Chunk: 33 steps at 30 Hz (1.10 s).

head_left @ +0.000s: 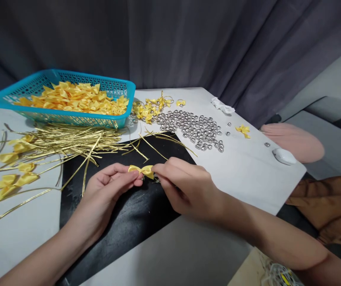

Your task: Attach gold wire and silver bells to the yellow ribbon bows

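Between my two hands, above a black mat, is a small yellow ribbon bow. My left hand pinches the bow's left loop between thumb and fingers. With closed fingertips my right hand grips its right end; whether a thin wire is also held there is hidden. Just beyond the hands lies a bundle of gold wire ties, a few strands reaching over the mat. More yellow bows with gold ties rest on the table left of my left hand.
A blue plastic basket full of yellow ribbon bows stands at the back left. Silver beads are spread at the back centre, beside tied bows. Toward the right lie crumpled white tissue, a loose bow and a white mouse-shaped object.
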### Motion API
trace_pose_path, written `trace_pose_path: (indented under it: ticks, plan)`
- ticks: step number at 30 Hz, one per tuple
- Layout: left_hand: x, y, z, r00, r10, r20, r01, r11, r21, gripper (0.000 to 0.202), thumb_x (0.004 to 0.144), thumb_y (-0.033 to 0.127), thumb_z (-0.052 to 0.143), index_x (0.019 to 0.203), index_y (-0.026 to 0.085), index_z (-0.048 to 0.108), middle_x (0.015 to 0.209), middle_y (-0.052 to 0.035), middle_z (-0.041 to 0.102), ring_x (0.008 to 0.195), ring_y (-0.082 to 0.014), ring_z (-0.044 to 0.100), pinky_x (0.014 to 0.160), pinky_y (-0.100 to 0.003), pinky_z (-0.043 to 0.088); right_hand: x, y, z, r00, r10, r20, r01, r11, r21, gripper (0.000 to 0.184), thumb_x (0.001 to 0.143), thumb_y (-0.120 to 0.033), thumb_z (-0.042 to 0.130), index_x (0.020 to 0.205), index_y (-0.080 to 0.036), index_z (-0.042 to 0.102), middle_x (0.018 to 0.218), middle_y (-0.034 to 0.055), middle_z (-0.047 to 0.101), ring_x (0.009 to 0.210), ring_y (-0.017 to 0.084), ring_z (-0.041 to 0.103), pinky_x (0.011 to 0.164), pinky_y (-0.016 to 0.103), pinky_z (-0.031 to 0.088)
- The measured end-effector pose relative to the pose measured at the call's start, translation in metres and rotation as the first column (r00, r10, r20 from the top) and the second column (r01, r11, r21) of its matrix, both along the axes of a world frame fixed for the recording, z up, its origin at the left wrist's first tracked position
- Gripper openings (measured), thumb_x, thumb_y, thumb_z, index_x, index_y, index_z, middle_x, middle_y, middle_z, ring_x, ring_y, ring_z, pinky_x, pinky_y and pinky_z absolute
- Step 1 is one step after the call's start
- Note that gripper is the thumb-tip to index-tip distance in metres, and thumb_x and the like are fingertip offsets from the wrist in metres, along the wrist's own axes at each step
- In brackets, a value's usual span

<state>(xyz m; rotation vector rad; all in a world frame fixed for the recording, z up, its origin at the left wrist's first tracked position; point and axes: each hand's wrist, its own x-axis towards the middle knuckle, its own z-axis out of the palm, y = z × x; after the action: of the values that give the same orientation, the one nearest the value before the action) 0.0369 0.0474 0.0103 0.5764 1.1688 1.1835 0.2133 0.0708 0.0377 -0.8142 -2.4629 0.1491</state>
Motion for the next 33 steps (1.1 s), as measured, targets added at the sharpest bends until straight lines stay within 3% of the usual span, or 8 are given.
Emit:
trace_pose_path:
  ticks: [8, 33]
  plan:
    - [0.0004, -0.0012, -0.0015, 1.000, -0.007, -0.005, 0.007, 1.000, 0.006, 0.016, 0.056, 0.027, 0.082, 0.060, 0.019, 0.069, 0.058, 0.0026, 0.069, 0.060, -0.0063, 0.063, 0.061, -0.009, 0.048, -0.0001, 0.0001, 0.0026, 0.998, 0.029, 0.063, -0.029, 1.000, 0.003, 0.022, 0.087, -0.009, 0.037, 0.081, -0.012, 0.058, 0.070, 0.0026, 0.053, 0.060, 0.009, 0.048, 0.049, 0.020, 0.035]
    - [0.0018, -0.0020, -0.0026, 1.000, 0.010, 0.009, -0.010, 0.999, 0.048, 0.017, 0.056, 0.027, 0.083, 0.065, 0.020, 0.071, 0.064, 0.0018, 0.073, 0.061, -0.0071, 0.066, 0.063, -0.009, 0.051, -0.0005, -0.0016, 0.0028, 0.999, 0.036, 0.016, -0.036, 0.999, 0.002, 0.018, 0.081, -0.006, 0.042, 0.080, -0.010, 0.060, 0.063, -0.0017, 0.045, 0.054, 0.007, 0.039, 0.049, 0.018, 0.030]
